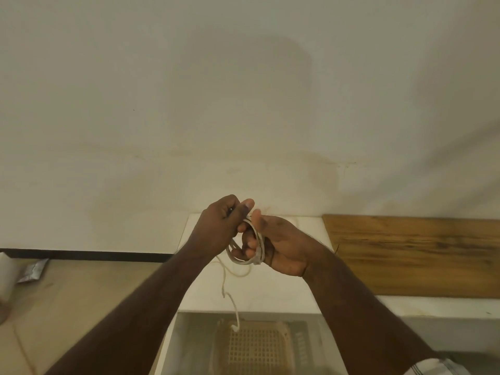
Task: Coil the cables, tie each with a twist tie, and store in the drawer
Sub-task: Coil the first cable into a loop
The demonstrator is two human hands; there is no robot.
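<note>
Nearest, at the bottom centre of the frame, a perforated plastic basket sits in the open drawer. Above it lies the smooth pale stone surface, with a grained wooden board at right. Mid-frame, the left hand and right hand both grip a round coil of grey cable. A thin cream string dangles below the coil.
</note>
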